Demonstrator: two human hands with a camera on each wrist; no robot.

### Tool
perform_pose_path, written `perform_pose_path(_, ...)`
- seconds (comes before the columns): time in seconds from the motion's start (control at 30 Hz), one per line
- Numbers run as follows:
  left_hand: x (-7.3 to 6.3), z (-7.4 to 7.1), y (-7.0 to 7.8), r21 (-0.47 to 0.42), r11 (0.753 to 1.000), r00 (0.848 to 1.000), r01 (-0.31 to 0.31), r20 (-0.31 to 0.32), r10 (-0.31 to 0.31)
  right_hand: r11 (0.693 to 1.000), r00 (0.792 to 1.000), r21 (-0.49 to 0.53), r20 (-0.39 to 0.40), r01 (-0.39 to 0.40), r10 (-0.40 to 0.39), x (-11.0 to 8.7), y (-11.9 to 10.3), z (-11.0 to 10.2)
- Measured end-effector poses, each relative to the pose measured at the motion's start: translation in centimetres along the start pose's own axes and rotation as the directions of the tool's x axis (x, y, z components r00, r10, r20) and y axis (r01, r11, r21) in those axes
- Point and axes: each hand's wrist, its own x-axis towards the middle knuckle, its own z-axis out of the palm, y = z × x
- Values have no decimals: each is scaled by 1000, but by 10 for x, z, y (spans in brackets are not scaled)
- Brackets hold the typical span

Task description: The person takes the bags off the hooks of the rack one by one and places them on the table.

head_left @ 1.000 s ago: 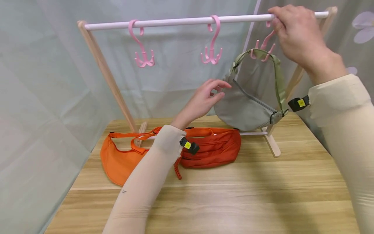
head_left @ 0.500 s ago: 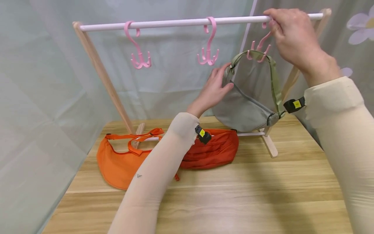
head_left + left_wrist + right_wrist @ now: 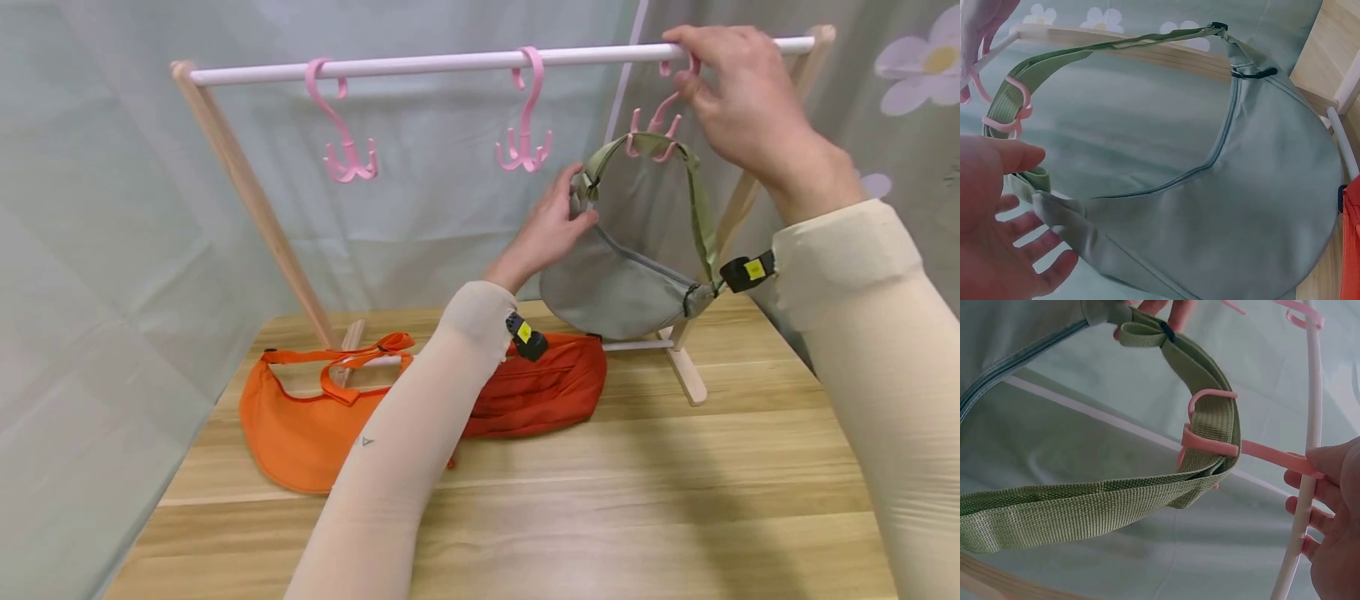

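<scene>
A grey crescent bag (image 3: 622,292) hangs by its green webbing strap (image 3: 1060,515) from the rightmost pink hook (image 3: 1266,455). Its zipper side faces up, and its left end sits higher than the right. My right hand (image 3: 750,96) is at the white rod (image 3: 435,60), its thumb pressing the hook's top against the rod while fingers lie behind it. At the bag's upper left end, near the strap buckle, is my left hand (image 3: 551,221). Its thumb stands apart from loosely extended fingers (image 3: 1035,244), which reach the bag's edge in the left wrist view.
Two more pink hooks, one at left (image 3: 348,158) and one in the middle (image 3: 525,146), hang on the rod. An orange bag (image 3: 292,433) and a red bag (image 3: 555,387) lie on the wooden table (image 3: 637,517), partly behind my left arm. Wooden legs (image 3: 255,192) support the rack.
My left hand has moved up and right to the grey bag's left end, its fingers spreading from a loose curl. My right hand stays at the rod; the head view shifts slightly.
</scene>
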Motion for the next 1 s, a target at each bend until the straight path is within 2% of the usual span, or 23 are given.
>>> perform_pose_path(0.23,2,4,3,36,996,996,83,-14,-83,1000,1000,-8,-10,4,-4,1,2,1)
perform_pose_path(0.43,2,1,9,129,990,992,53,-117,-38,1000,1000,3,-2,1,-1,1,0,2)
perform_pose_path(0.6,1,-4,16,82,996,981,28,-192,-11,1000,1000,11,10,-24,24,-1,-1,3)
perform_pose_path(0.77,-3,-9,30,37,999,976,18,-218,-10,1000,1000,16,6,-20,20,-1,-1,4)
perform_pose_path(1.0,-5,-21,53,-72,995,966,-65,-253,45,1000,1000,22,-11,8,-8,2,-1,6)
